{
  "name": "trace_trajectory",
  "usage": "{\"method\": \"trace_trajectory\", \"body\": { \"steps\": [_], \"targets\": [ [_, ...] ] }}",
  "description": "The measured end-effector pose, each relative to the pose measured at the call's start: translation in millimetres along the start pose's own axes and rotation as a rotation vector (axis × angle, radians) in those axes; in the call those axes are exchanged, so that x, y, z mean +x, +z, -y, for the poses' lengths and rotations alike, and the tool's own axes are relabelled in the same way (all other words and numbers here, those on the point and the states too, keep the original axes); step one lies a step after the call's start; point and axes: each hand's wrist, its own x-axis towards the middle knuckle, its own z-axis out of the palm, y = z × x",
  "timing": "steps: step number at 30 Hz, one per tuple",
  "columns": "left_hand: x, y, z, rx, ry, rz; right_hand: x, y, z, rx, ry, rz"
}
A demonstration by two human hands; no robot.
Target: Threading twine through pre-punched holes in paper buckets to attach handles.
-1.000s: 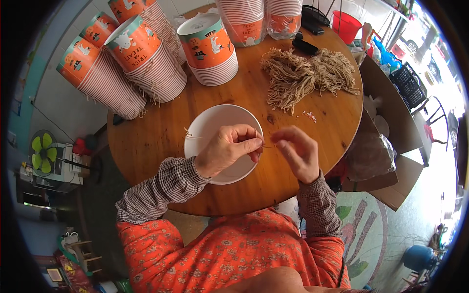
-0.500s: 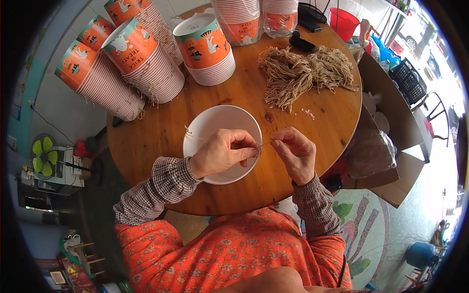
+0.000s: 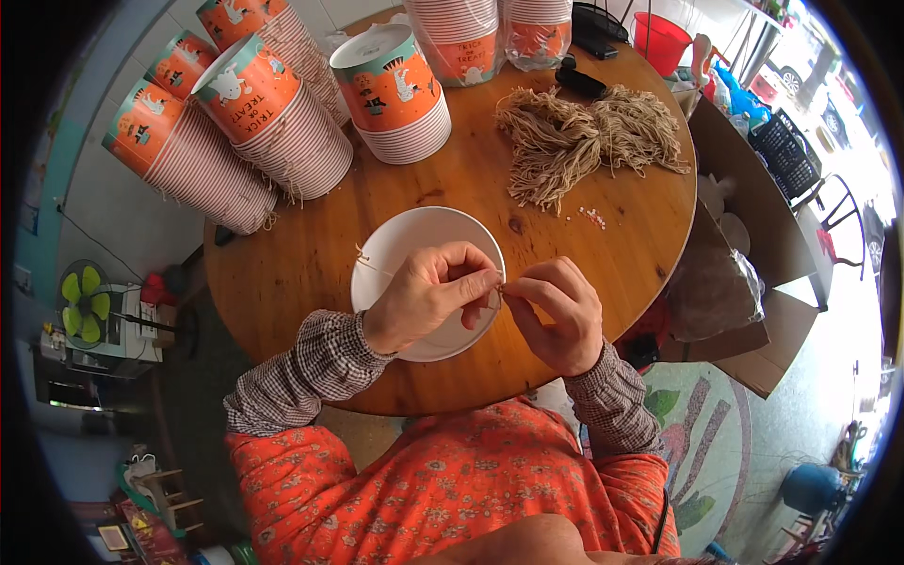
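A round white paper bucket (image 3: pixel 414 231) stands on the table in front of me, its open mouth facing up. A tan cord (image 3: pixel 377 268) passes through its left wall, with a knotted end outside, and runs across the inside until my hand hides it. My left hand (image 3: pixel 424 292) reaches over the bucket, thumb and forefinger pinching the cord at the right rim. Right beside it, outside the rim, my right hand (image 3: pixel 560 311) has its fingertips closed on the cord's short end. The fingertips of both hands nearly touch, and they partly cover the cord end.
Stacks of orange-printed paper buckets (image 3: pixel 292 141) lean at the far left, with another stack (image 3: pixel 405 132) upright beside them. A bundle of tan cords (image 3: pixel 593 141) lies at the far right near small beads (image 3: pixel 591 217). Right of the wooden table (image 3: pixel 603 254) stands an open cardboard box (image 3: pixel 753 245).
My right hand has moved left and slightly down, closing the gap to my left fingertips. The stretch of cord between the hands has shortened. My left hand stays almost in place.
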Motion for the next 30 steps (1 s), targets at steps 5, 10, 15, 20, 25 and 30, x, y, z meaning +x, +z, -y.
{"method": "trace_trajectory", "body": {
  "steps": [5,10,15,20,25,30],
  "targets": [
    [0,1,4,-0.011,0.059,-0.013,4,0,0,0.004,-0.006,-0.011],
    [1,1,8,0.066,0.087,-0.014,7,0,1,0.012,-0.013,-0.03],
    [1,1,7,0.038,0.059,-0.017,6,0,0,0.099,0.102,-0.046],
    [0,-9,1,-0.243,-0.145,0.038,-3,-2,-5,0.107,0.149,-0.043],
    [2,-1,1,-0.307,-0.146,-0.051,-4,-6,-2,0.054,0.055,0.021],
    [-2,4,5,0.094,0.014,0.02,0,-5,1,0.104,0.094,-0.009]
  ]
}}
